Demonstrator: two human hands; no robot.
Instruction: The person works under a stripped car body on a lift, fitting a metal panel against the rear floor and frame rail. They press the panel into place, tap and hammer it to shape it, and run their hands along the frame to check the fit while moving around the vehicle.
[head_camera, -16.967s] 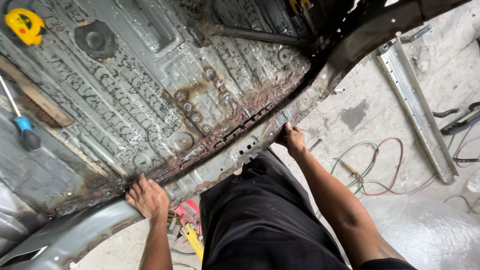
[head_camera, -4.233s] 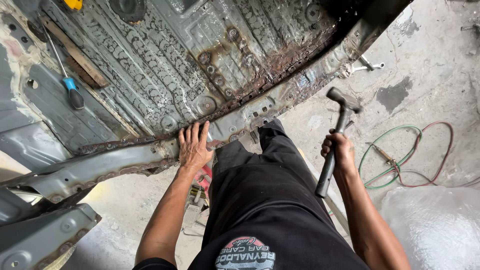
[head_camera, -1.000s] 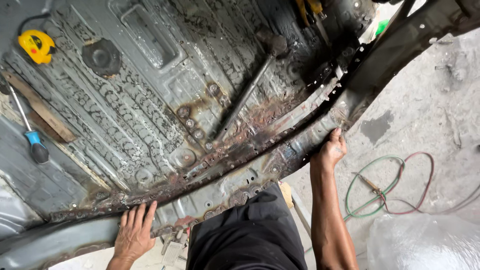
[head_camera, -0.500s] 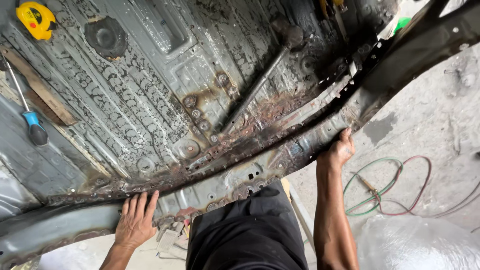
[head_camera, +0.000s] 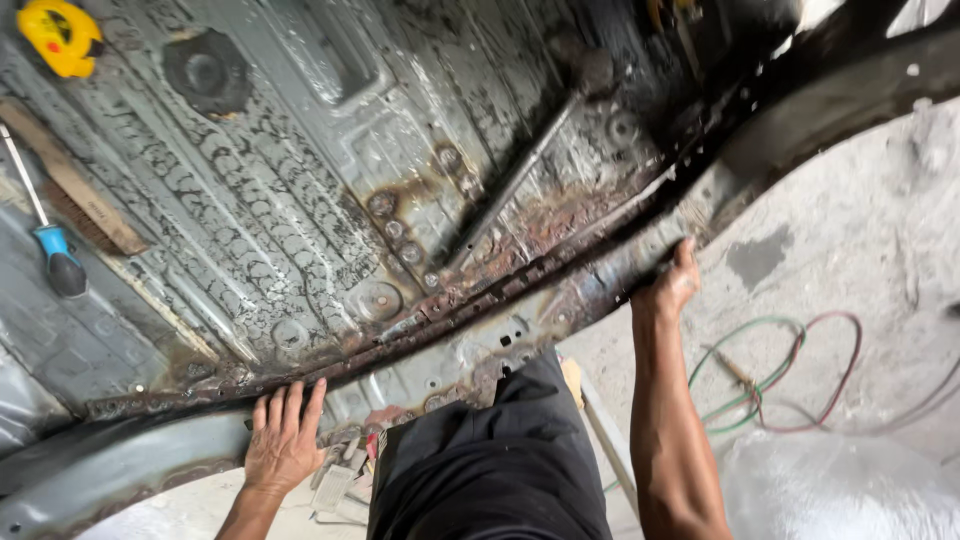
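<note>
Along the rusted sill (head_camera: 520, 325) of the stripped car floor (head_camera: 300, 200), the person's left hand (head_camera: 283, 445) lies flat with fingers spread, gripping nothing. Further along, the right hand (head_camera: 672, 285) curls over the sill's edge — fingers hooked round the metal. A hammer (head_camera: 525, 165) lies on the floor pan, a blue-handled screwdriver (head_camera: 45, 235) and yellow tape measure (head_camera: 60, 35) well apart from both hands.

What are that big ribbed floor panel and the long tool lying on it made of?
The floor panel looks like stamped sheet steel: pressed ribs, flaking grey coating, brown rust along the seam. The hammer seems dark, dull metal from head to handle, though grime leaves that uncertain.
</note>
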